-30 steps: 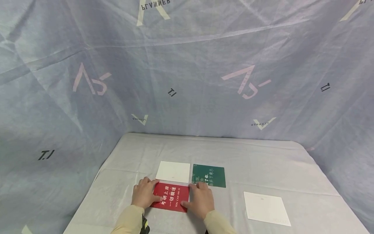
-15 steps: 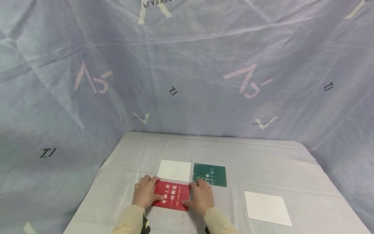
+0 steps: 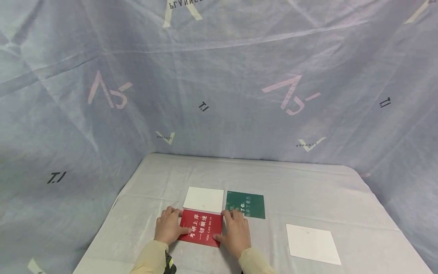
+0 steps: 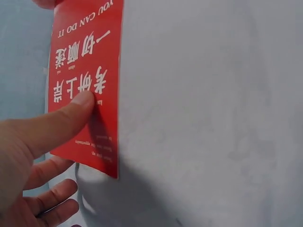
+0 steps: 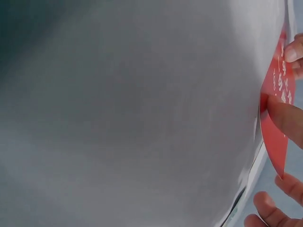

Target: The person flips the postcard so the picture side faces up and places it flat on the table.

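Observation:
A red card (image 3: 202, 228) with white lettering is held between both hands near the front of the table. My left hand (image 3: 167, 226) grips its left side, the thumb (image 4: 78, 109) lying across the printed face and the index finger partly hidden by the card. On the right side my right hand (image 3: 235, 231) pinches the card, thumb on top and a fingertip at its far corner. Seen from the right wrist, the red card (image 5: 277, 101) bows slightly. Just beyond lie a blank white card (image 3: 203, 199) and a green card (image 3: 249, 205), the latter partly covered by the right hand.
Another white card (image 3: 313, 244) lies to the right. Pale cloth covers the table (image 3: 294, 190), and a grey-blue curtain (image 3: 232, 125) with printed letters hangs behind it and on both sides.
The left fingers have shifted slightly at the far left corner of the red card. Both hands otherwise keep their hold, and the other cards stay put.

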`<control>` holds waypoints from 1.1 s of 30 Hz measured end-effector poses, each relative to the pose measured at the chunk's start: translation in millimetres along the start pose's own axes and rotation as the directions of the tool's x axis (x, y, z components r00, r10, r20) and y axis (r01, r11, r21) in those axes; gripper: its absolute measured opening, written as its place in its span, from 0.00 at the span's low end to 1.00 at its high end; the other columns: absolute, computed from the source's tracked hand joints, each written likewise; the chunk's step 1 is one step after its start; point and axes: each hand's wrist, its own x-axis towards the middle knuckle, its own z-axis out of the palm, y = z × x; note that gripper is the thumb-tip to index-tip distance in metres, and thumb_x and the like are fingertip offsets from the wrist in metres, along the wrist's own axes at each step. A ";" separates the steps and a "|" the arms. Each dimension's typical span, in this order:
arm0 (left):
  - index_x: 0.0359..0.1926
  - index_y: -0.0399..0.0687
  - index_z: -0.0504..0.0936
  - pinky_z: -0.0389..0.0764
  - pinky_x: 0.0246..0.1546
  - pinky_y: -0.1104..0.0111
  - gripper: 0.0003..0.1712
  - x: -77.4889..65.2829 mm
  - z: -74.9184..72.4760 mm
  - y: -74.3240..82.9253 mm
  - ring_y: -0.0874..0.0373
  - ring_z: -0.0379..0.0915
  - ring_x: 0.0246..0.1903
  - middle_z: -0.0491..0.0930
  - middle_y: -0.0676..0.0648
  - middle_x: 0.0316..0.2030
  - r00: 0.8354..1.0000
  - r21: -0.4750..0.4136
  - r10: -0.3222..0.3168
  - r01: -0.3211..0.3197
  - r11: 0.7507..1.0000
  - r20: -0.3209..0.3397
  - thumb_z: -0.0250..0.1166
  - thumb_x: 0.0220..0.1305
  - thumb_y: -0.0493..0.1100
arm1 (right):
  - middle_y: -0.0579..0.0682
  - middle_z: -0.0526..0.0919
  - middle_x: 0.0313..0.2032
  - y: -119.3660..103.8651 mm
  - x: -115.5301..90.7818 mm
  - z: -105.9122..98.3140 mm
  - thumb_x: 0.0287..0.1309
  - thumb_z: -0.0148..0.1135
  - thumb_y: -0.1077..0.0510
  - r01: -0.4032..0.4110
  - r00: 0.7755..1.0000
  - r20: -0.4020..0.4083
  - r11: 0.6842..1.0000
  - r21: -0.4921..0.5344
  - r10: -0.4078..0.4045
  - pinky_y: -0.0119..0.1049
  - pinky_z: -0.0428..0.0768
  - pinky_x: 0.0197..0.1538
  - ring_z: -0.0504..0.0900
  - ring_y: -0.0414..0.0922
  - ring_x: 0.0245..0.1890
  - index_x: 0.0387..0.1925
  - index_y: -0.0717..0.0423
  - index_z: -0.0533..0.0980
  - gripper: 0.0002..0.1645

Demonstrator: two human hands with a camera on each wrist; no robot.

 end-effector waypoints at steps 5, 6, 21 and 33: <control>0.38 0.40 0.80 0.71 0.46 0.50 0.29 -1.9 0.4 -0.6 0.47 0.69 0.43 0.73 0.45 0.39 1.000 -0.019 -0.011 0.011 1.000 -0.007 0.86 0.39 0.48 | 0.58 0.79 0.49 2.0 -1.2 2.6 0.34 0.87 0.43 0.011 1.000 -0.014 1.000 -0.021 -0.011 0.54 0.76 0.55 0.75 0.57 0.56 0.53 0.57 0.78 0.44; 0.37 0.40 0.80 0.71 0.46 0.50 0.29 -2.2 0.5 -0.5 0.47 0.69 0.43 0.73 0.45 0.38 1.000 -0.020 -0.012 0.012 1.000 -0.009 0.86 0.39 0.48 | 0.58 0.78 0.49 2.7 -1.6 2.8 0.34 0.86 0.41 0.017 1.000 -0.022 0.999 -0.036 -0.018 0.54 0.75 0.54 0.74 0.57 0.56 0.52 0.59 0.79 0.45; 0.40 0.41 0.79 0.72 0.45 0.49 0.30 -3.6 -0.3 -1.8 0.47 0.70 0.42 0.74 0.45 0.38 1.000 -0.029 -0.006 0.006 1.000 -0.020 0.86 0.40 0.49 | 0.56 0.76 0.48 1.8 -3.2 5.3 0.34 0.87 0.42 -0.040 0.999 -0.030 0.999 0.029 0.041 0.54 0.74 0.57 0.72 0.56 0.57 0.34 0.59 0.83 0.31; 0.40 0.43 0.79 0.70 0.46 0.49 0.30 -4.2 -1.4 -1.8 0.48 0.73 0.40 0.75 0.48 0.33 0.999 -0.004 -0.019 0.019 1.000 -0.043 0.86 0.41 0.50 | 0.48 0.72 0.41 -1.0 -4.7 4.5 0.35 0.87 0.46 -0.127 0.992 0.027 0.978 0.167 0.125 0.53 0.74 0.52 0.70 0.50 0.48 0.20 0.49 0.73 0.27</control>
